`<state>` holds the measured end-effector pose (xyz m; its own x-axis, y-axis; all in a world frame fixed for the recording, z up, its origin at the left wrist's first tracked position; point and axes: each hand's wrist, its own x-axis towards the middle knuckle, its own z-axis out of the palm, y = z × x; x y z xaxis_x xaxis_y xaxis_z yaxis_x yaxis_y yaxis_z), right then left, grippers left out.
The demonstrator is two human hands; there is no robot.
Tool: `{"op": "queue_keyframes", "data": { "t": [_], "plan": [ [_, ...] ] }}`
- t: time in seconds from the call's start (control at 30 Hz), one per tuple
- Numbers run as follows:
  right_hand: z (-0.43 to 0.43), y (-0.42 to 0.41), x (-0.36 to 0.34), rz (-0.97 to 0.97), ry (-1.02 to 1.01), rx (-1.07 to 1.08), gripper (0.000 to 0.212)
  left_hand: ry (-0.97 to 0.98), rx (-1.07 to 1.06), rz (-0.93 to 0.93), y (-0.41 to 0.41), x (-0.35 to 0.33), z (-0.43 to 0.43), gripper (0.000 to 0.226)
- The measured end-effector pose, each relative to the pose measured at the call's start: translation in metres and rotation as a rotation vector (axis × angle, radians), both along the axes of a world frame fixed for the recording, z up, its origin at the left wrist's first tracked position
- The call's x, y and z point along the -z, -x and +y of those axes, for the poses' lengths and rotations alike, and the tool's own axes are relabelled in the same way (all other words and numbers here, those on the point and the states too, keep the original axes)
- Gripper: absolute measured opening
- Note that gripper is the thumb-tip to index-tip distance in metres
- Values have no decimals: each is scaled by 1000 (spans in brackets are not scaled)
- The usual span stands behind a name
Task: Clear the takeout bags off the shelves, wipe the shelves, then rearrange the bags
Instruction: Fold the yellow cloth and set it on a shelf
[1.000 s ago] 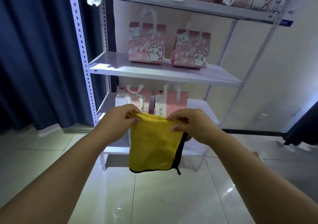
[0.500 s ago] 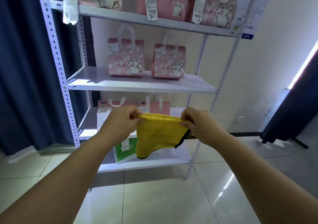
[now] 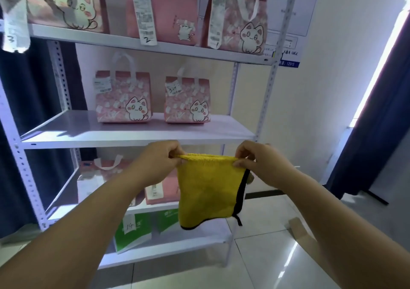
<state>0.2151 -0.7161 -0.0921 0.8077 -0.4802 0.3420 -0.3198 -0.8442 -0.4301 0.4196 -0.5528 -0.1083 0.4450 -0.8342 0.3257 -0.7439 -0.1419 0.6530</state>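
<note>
Takeout bags point(image 3: 124, 99) stood on the shelf rack point(image 3: 77, 129) | yellow cloth point(image 3: 208, 191) hung before the rack | left hand point(image 3: 155, 162) and right hand point(image 3: 259, 164) pinched its top corners

Rack count.
- White metal shelf boards point(image 3: 133, 133): four in view.
- Pink cat-print takeout bags point(image 3: 124, 98): three on the top board, two on the second, at least two on the third, partly hidden.
- Green-and-white paper bags point(image 3: 133, 237): two.
- Yellow black-edged microfibre cloth point(image 3: 208, 189): one.
- Hands: two, left hand point(image 3: 155, 162) and right hand point(image 3: 259, 164).

Yellow cloth point(image 3: 208, 191) edged black; pink cat-print bags point(image 3: 123, 99); green-white bag point(image 3: 132, 233).
</note>
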Motion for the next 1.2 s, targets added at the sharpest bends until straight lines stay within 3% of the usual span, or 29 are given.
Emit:
{"op": "queue_keyframes", "data": {
  "t": [0.1, 0.3, 0.4, 0.7, 0.9, 1.03, 1.2],
  "plan": [
    [-45, 2, -6, -31, 17, 33, 12, 39, -13, -47, 1, -10, -42, 19],
    [-116, -1, -18, 113, 110, -21, 18, 34, -19, -85, -2, -19, -112, 25],
    [-143, -5, -19, 126, 128, -1, 12, 33, -18, -112, -4, -22, -140, 12],
    [-218, -29, -20, 113, 5, -47, 15, -35, 45, -29, -38, -30, -207, 6],
    [-276, -70, -35, 61, -39, -19, 10, -14, 42, -73, -81, -47, -271, 7],
    [-319, -108, -59, -35, 80, 102, 13, 110, -18, -158, -110, -68, -326, 7],
    [-367, -146, -71, -317, 371, 269, 19, 356, -71, -269, -139, -85, -383, 12]
  ]
}}
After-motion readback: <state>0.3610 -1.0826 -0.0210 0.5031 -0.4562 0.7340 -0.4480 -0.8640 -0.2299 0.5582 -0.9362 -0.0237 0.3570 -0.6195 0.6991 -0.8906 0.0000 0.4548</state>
